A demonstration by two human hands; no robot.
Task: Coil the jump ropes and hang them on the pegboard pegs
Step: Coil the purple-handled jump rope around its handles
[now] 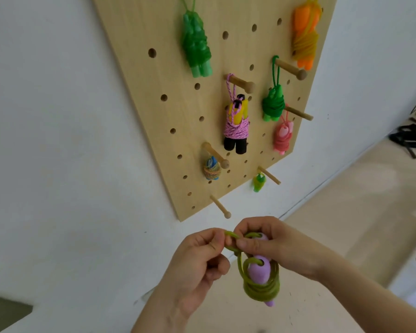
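Olive-green jump rope sits below the pegboard, held in mid-air by both hands, its cord wound in a tight coil around the lilac handles; the left hand pinches a short loop of the cord between thumb and fingertips; the right hand is curled around the top of the handles, thumb pressed across the front; a bare lowest peg juts out just above the hands; higher up, coiled ropes hang from pegs, among them a pink-and-white rope, a dark green rope and an orange rope.
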